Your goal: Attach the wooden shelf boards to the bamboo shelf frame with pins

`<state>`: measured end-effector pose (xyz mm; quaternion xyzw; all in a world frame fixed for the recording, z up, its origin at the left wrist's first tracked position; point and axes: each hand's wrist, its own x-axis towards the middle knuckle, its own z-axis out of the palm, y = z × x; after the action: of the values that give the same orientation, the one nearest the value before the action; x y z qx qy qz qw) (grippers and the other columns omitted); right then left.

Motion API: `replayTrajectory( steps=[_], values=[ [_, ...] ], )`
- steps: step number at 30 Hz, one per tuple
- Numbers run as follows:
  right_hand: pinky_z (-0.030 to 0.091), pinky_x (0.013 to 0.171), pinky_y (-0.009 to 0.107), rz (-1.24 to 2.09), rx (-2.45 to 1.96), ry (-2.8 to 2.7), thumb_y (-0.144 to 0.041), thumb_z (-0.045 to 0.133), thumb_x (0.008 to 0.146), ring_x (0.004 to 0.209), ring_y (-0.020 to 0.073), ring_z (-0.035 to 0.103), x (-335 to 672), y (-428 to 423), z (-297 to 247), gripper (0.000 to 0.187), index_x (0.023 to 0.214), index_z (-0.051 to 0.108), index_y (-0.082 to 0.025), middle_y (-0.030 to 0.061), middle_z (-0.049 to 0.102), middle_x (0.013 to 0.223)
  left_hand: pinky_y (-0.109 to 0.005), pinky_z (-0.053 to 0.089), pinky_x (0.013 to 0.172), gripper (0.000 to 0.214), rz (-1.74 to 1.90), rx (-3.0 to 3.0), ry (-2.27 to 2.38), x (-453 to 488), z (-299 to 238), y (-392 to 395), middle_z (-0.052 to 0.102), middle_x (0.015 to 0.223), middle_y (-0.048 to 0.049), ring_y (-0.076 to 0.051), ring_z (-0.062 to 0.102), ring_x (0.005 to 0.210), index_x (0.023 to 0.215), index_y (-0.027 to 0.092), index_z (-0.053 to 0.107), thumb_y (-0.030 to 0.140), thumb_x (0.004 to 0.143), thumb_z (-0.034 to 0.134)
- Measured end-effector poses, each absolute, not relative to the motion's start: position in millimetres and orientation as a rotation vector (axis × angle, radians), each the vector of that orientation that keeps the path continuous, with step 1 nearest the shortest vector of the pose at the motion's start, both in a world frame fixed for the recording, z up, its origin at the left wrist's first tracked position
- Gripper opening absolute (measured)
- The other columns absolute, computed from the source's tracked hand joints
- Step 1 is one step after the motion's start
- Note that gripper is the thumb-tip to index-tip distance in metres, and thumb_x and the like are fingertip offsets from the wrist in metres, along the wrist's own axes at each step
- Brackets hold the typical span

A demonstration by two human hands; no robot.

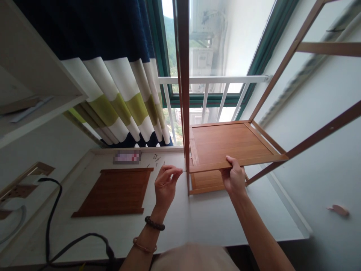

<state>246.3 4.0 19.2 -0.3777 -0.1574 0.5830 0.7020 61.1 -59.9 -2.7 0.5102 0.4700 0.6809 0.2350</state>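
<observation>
A wooden rack with brown posts and shelf boards stands on the white surface. My right hand point(235, 177) is closed on the front edge of its upper shelf board point(225, 141), thumb on top and fingers beneath. My left hand point(166, 184) pinches a thin, dark screw point(184, 171), its end at the outer side of the front left post point(186, 113), level with that shelf's corner. A lower shelf board point(208, 182) shows partly below the upper one. Another wooden board point(115, 192) lies flat to the left.
Several small screws point(156, 158) lie loose near the window, beside a blurred pink packet point(126, 157). A black cable point(58, 203) runs from the wall socket point(24, 191) across the left side. A curtain point(118, 101) hangs back left, and a wall stands right of the rack.
</observation>
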Motion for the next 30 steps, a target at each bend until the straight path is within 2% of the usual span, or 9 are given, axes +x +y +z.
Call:
replayTrajectory(
  steps=[4, 8, 11, 16, 20, 22, 26, 30],
  values=[
    [0.051, 0.049, 0.019, 1.266, -0.849, -0.395, -0.02, 0.067, 0.06, 0.062, 0.0099, 0.057, 246, 5, 20, 0.02, 0.074, 0.054, -0.016, -0.0042, 0.056, 0.068, -0.027, 0.054, 0.061, 0.01, 1.898, 1.099, 1.219, 71, -10, -62, 0.064, 0.083, -0.0031, -0.012, 0.06, 0.067, 0.077, 0.019, 0.068, 0.018, 0.067, 0.069],
    [0.051, 0.049, 0.019, 1.264, -0.849, -0.4, -0.021, 0.067, 0.06, 0.064, 0.0104, 0.057, 245, 5, 21, 0.02, 0.074, 0.054, -0.016, -0.0038, 0.056, 0.069, -0.032, 0.054, 0.078, 0.015, 1.906, 0.917, 1.273, 77, -12, -64, 0.068, 0.092, -0.0038, -0.016, 0.064, 0.082, 0.079, 0.019, 0.07, 0.018, 0.063, 0.071],
    [0.051, 0.05, 0.019, 1.271, -0.84, -0.393, -0.019, 0.067, 0.06, 0.064, 0.0102, 0.057, 246, 5, 21, 0.021, 0.077, 0.055, -0.016, -0.004, 0.056, 0.07, -0.032, 0.051, 0.085, 0.018, 1.884, 0.822, 1.245, 79, -11, -64, 0.069, 0.096, -0.0038, -0.016, 0.063, 0.088, 0.083, 0.02, 0.07, 0.021, 0.065, 0.07],
    [0.051, 0.049, 0.019, 1.284, -0.843, -0.377, -0.02, 0.067, 0.06, 0.063, 0.0105, 0.057, 245, 3, 21, 0.021, 0.077, 0.055, -0.016, -0.0039, 0.056, 0.068, -0.034, 0.051, 0.086, 0.024, 1.932, 0.729, 1.195, 84, -6, -62, 0.069, 0.096, -0.0046, -0.018, 0.064, 0.089, 0.085, 0.02, 0.069, 0.023, 0.061, 0.073],
    [0.051, 0.049, 0.02, 1.286, -0.841, -0.363, -0.019, 0.068, 0.059, 0.062, 0.0105, 0.057, 245, 3, 21, 0.021, 0.074, 0.054, -0.016, -0.0041, 0.056, 0.066, -0.033, 0.052, 0.084, 0.04, 1.96, 0.74, 1.17, 85, 3, -61, 0.065, 0.108, -0.0044, -0.018, 0.063, 0.092, 0.1, 0.023, 0.064, 0.02, 0.062, 0.073],
    [0.051, 0.049, 0.02, 1.29, -0.839, -0.362, -0.019, 0.067, 0.059, 0.063, 0.0106, 0.057, 245, 3, 21, 0.02, 0.074, 0.055, -0.016, -0.004, 0.057, 0.067, -0.034, 0.052, 0.082, 0.041, 1.932, 0.751, 1.165, 85, 3, -61, 0.067, 0.103, -0.0045, -0.018, 0.064, 0.089, 0.102, 0.023, 0.063, 0.02, 0.062, 0.073],
    [0.051, 0.05, 0.02, 1.299, -0.832, -0.359, -0.018, 0.067, 0.06, 0.063, 0.01, 0.058, 246, 3, 20, 0.018, 0.073, 0.055, -0.016, -0.0042, 0.058, 0.068, -0.035, 0.054, 0.077, 0.028, 1.909, 0.827, 1.247, 81, -3, -61, 0.07, 0.084, -0.0036, -0.017, 0.066, 0.078, 0.09, 0.018, 0.067, 0.022, 0.063, 0.072],
    [0.052, 0.05, 0.02, 1.301, -0.828, -0.358, -0.018, 0.068, 0.059, 0.062, 0.0097, 0.057, 246, 3, 19, 0.019, 0.073, 0.055, -0.015, -0.0045, 0.058, 0.068, -0.03, 0.055, 0.071, 0.017, 1.921, 1.058, 1.304, 73, -4, -61, 0.067, 0.079, -0.001, -0.014, 0.064, 0.075, 0.082, 0.019, 0.067, 0.02, 0.065, 0.07]
  ],
)
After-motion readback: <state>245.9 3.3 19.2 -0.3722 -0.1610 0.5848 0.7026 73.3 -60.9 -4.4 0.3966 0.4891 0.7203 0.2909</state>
